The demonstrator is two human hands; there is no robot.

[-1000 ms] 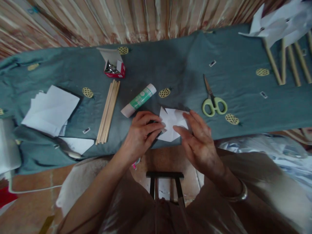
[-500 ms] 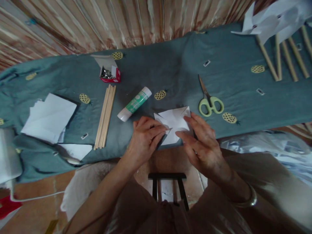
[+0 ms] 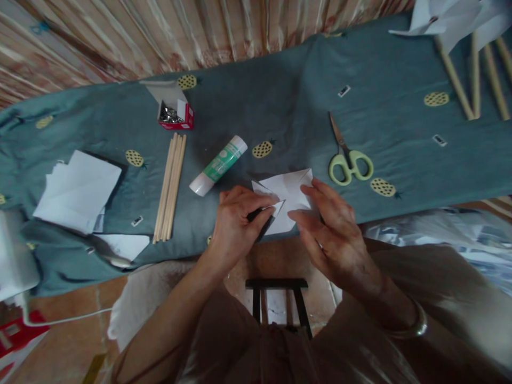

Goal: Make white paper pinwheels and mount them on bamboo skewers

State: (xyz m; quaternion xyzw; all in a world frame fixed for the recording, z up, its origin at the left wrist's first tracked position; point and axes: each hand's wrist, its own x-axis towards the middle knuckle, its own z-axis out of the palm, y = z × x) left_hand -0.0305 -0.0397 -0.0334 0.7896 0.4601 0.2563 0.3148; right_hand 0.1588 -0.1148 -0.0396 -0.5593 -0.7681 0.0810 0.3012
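Observation:
A white paper square with slits cut in from its corners (image 3: pixel 286 184) lies near the front edge of the table. My left hand (image 3: pixel 238 221) pinches one of its cut corner flaps between thumb and forefinger, bending it in toward the middle. On the right side of the paper, my right hand (image 3: pixel 334 229) rests with fingers spread, thumb and forefinger apart on the sheet. A glue stick (image 3: pixel 219 166) lies just beyond my left hand. Scissors with green handles (image 3: pixel 347 157) lie open beyond my right hand.
Several wooden sticks (image 3: pixel 169 186) lie to the left, below a red box of metal fasteners (image 3: pixel 176 117). Farther left is a stack of white paper (image 3: pixel 78 192). Paper pinwheels (image 3: pixel 448 21) on sticks lie at the far right. A dark stool (image 3: pixel 276 284) stands below the table edge.
My left hand has drawn the paper flap a little farther in over the sheet, its tip now showing past the fingers. My right hand stays put. The whole view has shifted slightly.

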